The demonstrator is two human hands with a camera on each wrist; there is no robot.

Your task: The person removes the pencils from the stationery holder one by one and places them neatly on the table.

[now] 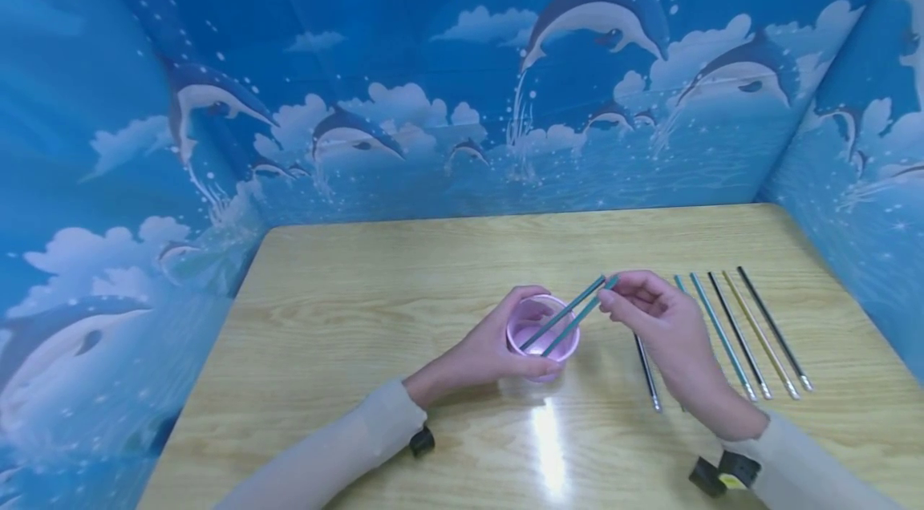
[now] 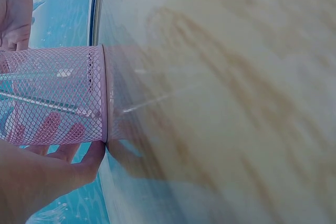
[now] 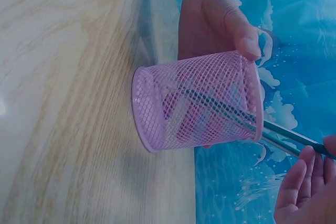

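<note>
My left hand (image 1: 491, 346) grips a pink mesh pencil cup (image 1: 530, 317), fingers round the far side and thumb along the near side. Two green pencils lean in the cup, one (image 1: 563, 313) slanting a little left of the other (image 1: 577, 323). With thumb and fingertips, my right hand (image 1: 667, 333) pinches the upper end of the right-hand pencil above the rim. Whether it also holds the other one is hard to tell. Through the mesh in the right wrist view, the pencils' lower parts show inside the cup (image 3: 152, 114).
Several pencils lie side by side at the right, among them a green one (image 1: 723, 335), a yellow one (image 1: 761, 333) and a black one (image 1: 775, 327). Another black pencil (image 1: 646, 374) lies partly under my right hand. Dolphin-printed blue cloth (image 1: 404, 181) walls the wooden table (image 1: 346, 301).
</note>
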